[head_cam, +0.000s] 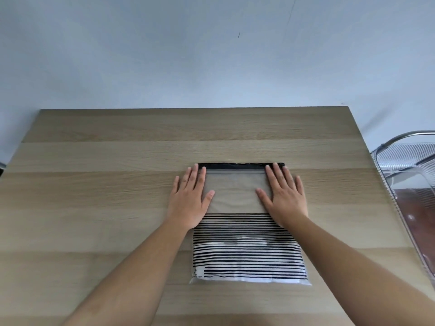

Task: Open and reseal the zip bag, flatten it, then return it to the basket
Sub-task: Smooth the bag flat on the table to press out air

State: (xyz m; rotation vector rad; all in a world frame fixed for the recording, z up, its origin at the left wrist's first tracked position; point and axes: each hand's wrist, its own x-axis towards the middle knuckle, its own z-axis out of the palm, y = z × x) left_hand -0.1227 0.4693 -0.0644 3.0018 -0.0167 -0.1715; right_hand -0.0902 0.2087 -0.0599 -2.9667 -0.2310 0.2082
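A zip bag (244, 245) lies flat on the wooden table (94, 196), its black zip strip at the far end and black-and-white stripes on its near half. My left hand (189, 198) rests palm down on the bag's upper left edge, fingers spread. On the upper right edge, my right hand (283, 196) lies the same way, flat and open. Neither hand grips anything. The clear upper part of the bag shows between my thumbs. A clear plastic basket (404, 184) with a metal handle stands at the table's right edge.
A pale wall rises behind the table's far edge. Bare wood stretches to the left of the bag and beyond it. The basket holds something reddish-brown that I cannot make out.
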